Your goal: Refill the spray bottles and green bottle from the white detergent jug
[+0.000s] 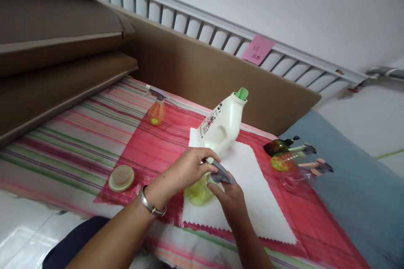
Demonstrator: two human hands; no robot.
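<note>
A yellow-green see-through spray bottle (198, 192) stands on a white cloth (261, 201) with its grey trigger head at the top. The fingers of my left hand (197, 164) pinch the light green nozzle end of that head. My right hand (229, 195) is closed around the back of the trigger head and the bottle's neck. Just behind my hands stands a large white detergent jug (225, 124), its mouth uncapped and showing a green spout. A round pale green cap (121, 178) lies to the left of my left wrist.
An orange spray bottle (157, 112) stands at the back left on the red sheet (132, 147). Several more spray bottles (292, 159) lie at the right. Behind are a brown board (189, 67) and a radiator with a pink note (259, 49). Stacked brown cushions (63, 21) rise at left.
</note>
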